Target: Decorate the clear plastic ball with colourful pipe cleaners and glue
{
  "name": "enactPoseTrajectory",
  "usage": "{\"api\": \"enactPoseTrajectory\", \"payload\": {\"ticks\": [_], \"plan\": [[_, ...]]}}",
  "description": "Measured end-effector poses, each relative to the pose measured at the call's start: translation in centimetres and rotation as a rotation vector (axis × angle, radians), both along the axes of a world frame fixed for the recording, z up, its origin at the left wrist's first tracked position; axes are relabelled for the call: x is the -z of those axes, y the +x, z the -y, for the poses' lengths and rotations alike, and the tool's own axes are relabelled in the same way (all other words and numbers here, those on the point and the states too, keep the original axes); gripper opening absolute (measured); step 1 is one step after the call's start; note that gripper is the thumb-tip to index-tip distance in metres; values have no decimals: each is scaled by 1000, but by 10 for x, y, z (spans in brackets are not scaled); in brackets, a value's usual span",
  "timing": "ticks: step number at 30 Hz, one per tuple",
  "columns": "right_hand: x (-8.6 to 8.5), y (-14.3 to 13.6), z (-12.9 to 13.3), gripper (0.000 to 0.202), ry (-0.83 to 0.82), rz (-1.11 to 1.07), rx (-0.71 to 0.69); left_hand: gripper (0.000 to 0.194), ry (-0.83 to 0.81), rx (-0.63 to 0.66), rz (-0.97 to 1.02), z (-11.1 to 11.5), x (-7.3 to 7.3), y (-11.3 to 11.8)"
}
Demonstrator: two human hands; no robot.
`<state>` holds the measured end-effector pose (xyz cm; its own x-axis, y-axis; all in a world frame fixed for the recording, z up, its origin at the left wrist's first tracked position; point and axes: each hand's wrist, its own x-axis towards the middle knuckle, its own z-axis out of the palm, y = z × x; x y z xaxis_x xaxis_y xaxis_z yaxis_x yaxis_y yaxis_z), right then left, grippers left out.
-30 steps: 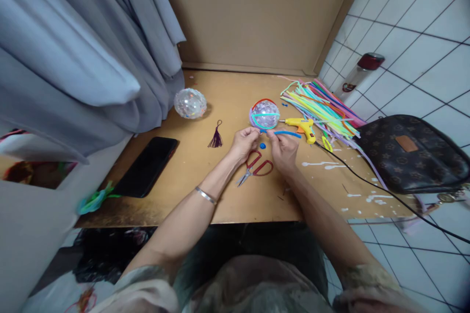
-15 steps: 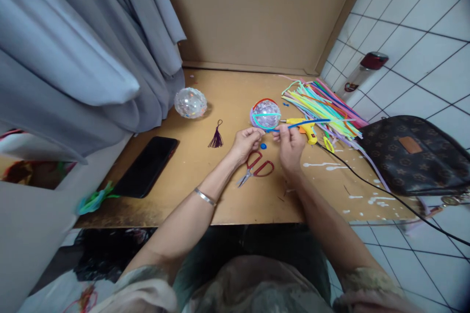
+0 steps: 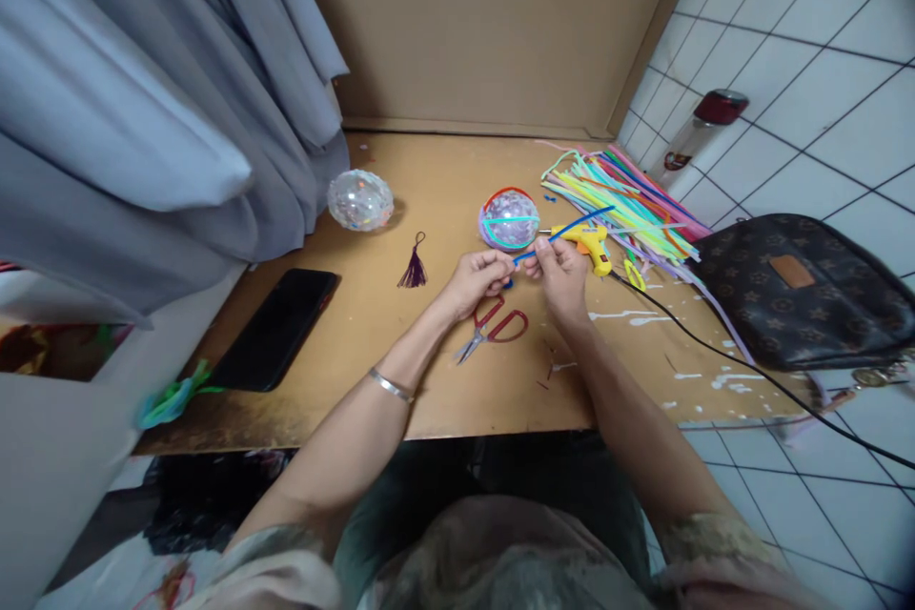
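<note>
Between both hands runs a blue pipe cleaner (image 3: pixel 582 224), its long end slanting up to the right. My left hand (image 3: pixel 480 278) pinches its near end, fingers closed. Close beside it, my right hand (image 3: pixel 561 274) grips it further along between thumb and finger. Just beyond the hands sits a clear ball (image 3: pixel 510 221) banded with red, turquoise and purple strips. A small blue piece (image 3: pixel 508 283) lies under the hands, partly hidden. Red-handled scissors (image 3: pixel 490 332) rest on the table below, blades partly apart. A yellow glue gun (image 3: pixel 590 246) lies right behind my right hand.
Many coloured pipe cleaners (image 3: pixel 629 200) are heaped at the back right, near a dark patterned bag (image 3: pixel 822 295). A black cord (image 3: pixel 686 324) crosses the right side. On the left are another clear ball (image 3: pixel 360 200), a purple tassel (image 3: pixel 414 265) and a black phone (image 3: pixel 278 329).
The blue pipe cleaner has tilted, its free end now pointing more upward. My hands have drawn slightly closer together and partly cover the small blue piece. The view has shifted slightly.
</note>
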<state>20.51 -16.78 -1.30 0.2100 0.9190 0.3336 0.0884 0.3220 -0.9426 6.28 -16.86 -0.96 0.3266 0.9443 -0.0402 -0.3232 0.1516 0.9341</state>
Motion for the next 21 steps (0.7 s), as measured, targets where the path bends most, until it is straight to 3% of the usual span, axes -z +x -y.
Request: {"api": "enactPoseTrajectory", "payload": {"ticks": [10, 18, 21], "plan": [[-5, 0, 3, 45, 40, 80, -21, 5, 30, 20, -177, 8, -5, 4], [-4, -2, 6, 48, 58, 85, 47, 10, 5, -126, -9, 4, -4, 5], [-2, -5, 11, 44, 126, 197, 98, 12, -38, -186, 55, 3, -6, 5]]}}
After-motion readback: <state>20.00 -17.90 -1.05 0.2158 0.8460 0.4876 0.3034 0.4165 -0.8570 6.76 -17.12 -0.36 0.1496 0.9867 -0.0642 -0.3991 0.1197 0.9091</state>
